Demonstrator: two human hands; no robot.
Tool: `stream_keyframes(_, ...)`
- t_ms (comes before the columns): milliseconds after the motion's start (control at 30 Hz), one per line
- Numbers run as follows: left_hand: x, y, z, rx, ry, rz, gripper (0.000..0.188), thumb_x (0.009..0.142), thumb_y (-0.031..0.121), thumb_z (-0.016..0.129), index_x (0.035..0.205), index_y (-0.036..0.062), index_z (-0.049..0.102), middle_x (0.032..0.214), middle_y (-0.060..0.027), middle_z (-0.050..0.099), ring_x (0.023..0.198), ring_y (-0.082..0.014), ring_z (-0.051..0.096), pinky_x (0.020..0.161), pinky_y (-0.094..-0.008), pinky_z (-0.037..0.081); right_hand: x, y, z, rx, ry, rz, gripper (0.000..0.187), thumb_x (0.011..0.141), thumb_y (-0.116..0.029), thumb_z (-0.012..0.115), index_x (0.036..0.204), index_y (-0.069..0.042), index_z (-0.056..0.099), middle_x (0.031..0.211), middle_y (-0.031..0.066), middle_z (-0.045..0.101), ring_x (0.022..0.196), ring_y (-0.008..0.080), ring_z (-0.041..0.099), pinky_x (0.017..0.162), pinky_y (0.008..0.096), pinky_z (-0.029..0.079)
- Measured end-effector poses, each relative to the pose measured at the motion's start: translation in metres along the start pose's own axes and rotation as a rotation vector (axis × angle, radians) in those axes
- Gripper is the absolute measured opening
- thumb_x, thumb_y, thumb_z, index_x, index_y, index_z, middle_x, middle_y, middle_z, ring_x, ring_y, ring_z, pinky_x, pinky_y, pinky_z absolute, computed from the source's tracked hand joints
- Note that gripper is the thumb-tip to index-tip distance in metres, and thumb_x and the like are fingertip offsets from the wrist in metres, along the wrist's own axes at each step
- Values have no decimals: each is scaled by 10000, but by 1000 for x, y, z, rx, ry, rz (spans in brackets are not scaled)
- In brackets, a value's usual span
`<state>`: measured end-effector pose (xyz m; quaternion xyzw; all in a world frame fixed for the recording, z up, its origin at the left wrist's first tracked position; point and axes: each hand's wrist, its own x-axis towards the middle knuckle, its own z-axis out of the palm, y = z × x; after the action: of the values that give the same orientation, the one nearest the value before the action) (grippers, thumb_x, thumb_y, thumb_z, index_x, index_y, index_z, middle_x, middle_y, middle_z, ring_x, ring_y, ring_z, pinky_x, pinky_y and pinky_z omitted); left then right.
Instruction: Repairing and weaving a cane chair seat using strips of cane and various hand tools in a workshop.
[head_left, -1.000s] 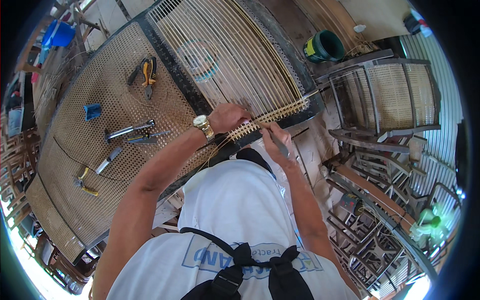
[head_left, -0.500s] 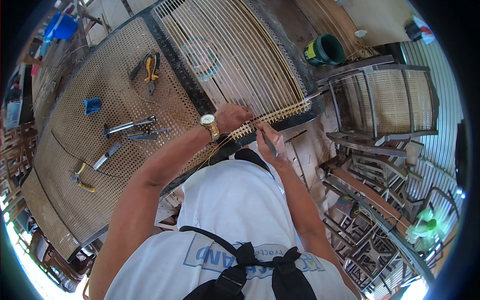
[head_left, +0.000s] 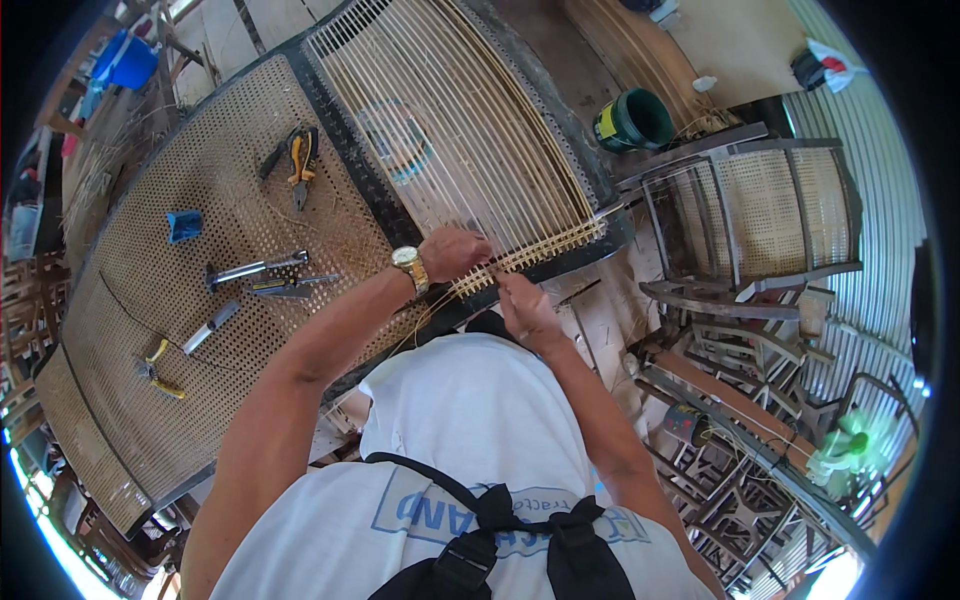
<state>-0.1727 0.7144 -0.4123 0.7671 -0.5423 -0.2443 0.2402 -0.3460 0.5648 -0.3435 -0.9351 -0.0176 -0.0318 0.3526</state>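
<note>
My left hand (head_left: 455, 252), a watch (head_left: 409, 262) on its wrist, rests on the near edge of a dark frame panel strung with pale cane strands (head_left: 470, 130). Its fingers are bent together over the woven strip (head_left: 550, 246) along that edge; what they pinch is hidden. Just right of it and closer to my body, my right hand (head_left: 530, 310) is closed, its fingertips at the same strip. The slim dark tool it held a moment ago is now mostly covered by the fist. Loose cane ends (head_left: 425, 318) hang below my left wrist.
On the finished cane panel lie pliers (head_left: 302, 165), a hammer (head_left: 255, 269), a screwdriver-like tool (head_left: 290, 284), a broad-bladed tool (head_left: 211, 326), yellow-handled cutters (head_left: 155, 370) and a blue piece (head_left: 184, 225). A green bucket (head_left: 638, 122) and a caned chair (head_left: 750, 215) stand to the right.
My right hand has turned and moved slightly left, so the dark tool's handle no longer shows. My left hand stays at the woven edge. The whole view has shifted a little.
</note>
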Motion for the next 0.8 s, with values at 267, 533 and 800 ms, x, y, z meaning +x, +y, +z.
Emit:
stream_keyframes(267,8,19,-25,-72,105,13,160,945,233,655,1057,145,728,949,-74,712,859,-301,706,732,-425,558,3,20,-18,425,134,447,169,981,-79,603,1113,13,656,955,156,760,883,198,757,732,312,578)
stream_keyframes(533,10,22,-7,75,138,-6,166,918,217,672,1061,150,724,969,-63,714,840,-298,718,686,-429,562,12,17,-24,400,151,393,146,950,-88,606,1038,10,668,854,177,742,809,234,762,679,344,581)
stream_keyframes(800,16,19,-11,-6,42,-31,159,924,225,657,1042,138,719,972,-70,712,897,-290,705,754,-418,551,19,6,-29,283,59,362,135,959,-60,599,1032,32,666,848,155,745,797,230,765,708,328,584)
